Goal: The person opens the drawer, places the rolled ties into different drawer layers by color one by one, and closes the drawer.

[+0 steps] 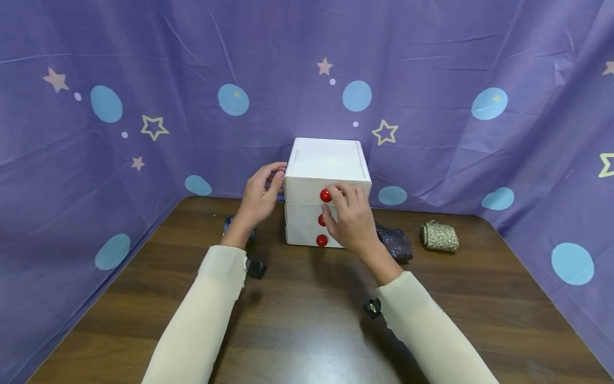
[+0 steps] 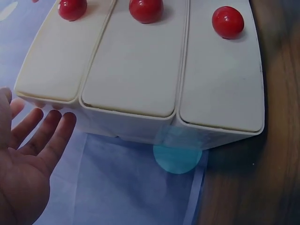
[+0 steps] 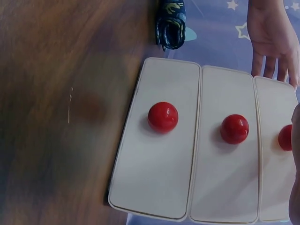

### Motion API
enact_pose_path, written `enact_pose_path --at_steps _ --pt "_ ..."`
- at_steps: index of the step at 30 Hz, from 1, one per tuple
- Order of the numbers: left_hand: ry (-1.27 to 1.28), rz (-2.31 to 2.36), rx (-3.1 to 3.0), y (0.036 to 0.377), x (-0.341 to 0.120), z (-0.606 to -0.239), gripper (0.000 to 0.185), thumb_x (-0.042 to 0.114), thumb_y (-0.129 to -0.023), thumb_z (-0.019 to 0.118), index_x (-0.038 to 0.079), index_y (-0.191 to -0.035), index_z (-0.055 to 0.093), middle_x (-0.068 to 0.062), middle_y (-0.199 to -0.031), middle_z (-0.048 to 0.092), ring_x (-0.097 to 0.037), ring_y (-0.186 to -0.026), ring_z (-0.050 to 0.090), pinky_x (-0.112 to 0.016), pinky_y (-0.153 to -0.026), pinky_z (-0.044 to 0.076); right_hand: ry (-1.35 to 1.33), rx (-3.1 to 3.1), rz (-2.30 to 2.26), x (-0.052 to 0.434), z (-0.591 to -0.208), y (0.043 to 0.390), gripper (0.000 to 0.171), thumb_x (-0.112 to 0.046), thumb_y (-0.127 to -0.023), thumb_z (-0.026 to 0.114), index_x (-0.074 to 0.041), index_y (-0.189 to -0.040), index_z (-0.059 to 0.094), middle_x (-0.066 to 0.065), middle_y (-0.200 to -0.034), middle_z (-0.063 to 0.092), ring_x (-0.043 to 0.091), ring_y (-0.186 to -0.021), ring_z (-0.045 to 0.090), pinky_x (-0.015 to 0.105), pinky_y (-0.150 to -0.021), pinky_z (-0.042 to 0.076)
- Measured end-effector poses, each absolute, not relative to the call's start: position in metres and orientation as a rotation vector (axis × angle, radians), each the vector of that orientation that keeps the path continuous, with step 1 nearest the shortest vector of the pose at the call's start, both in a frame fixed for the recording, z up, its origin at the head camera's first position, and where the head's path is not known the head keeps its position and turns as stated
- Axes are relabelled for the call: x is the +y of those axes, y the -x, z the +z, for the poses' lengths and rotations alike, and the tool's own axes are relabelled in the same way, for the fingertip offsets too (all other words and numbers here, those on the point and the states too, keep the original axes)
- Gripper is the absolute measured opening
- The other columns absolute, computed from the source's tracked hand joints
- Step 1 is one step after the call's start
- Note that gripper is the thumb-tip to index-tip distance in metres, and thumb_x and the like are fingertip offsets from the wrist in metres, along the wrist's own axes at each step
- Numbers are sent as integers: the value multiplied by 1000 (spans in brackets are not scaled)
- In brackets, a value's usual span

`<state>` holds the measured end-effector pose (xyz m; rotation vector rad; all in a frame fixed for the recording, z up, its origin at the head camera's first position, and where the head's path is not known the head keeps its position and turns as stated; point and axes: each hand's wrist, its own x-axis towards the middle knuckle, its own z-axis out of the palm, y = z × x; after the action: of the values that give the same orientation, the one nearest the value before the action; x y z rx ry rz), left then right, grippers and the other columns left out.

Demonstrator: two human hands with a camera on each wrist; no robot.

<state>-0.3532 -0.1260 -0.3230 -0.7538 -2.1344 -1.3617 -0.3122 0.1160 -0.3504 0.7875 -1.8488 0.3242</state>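
Observation:
A white three-drawer box stands on the table, with a round red knob on its top drawer and one on each drawer below. My left hand is at the box's upper left side, its fingers extended; in the left wrist view the fingertips are by the top drawer's side edge. In front of the top drawer is my right hand, fingers bent loosely beside the top knob. The left wrist view shows a gap between that knob and a fingertip. Most of the right hand is outside its wrist view.
To the right of the box lie a dark patterned cloth bundle and a greenish-gold rolled cloth. A dark blue patterned rolled cloth is at the left, partly behind my left wrist. A purple curtain hangs behind the wooden table.

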Motion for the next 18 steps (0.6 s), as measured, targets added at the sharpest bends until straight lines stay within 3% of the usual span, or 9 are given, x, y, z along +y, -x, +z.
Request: enact_pose_path --at_steps 7,11,18 --pt "696 -1428 -2084 325 -112 -306 31 10 -108 51 -9 -129 63 -25 -123 61 -37 -105 62 -52 -84 58 -787 -1894 347 111 -356 313 37 -11 -90 73 1 -123 60 20 -114 61 37 -94 56 45 -76 50" --pt "667 -1501 -2095 328 -115 -308 31 15 -108 54 -6 -127 66 -23 -123 62 -34 -104 62 -49 -84 58 -788 -1901 360 109 -358 315 37 -10 -90 73 1 -123 60 20 -114 61 37 -95 56 45 -78 50" --pt "678 -1587 -2080 334 -119 -308 31 16 -106 58 -5 -127 67 -23 -120 62 -37 -95 65 -26 -76 58 -790 -1873 389 104 -358 319 38 -4 -88 76 3 -122 61 20 -114 59 38 -95 54 45 -77 51"
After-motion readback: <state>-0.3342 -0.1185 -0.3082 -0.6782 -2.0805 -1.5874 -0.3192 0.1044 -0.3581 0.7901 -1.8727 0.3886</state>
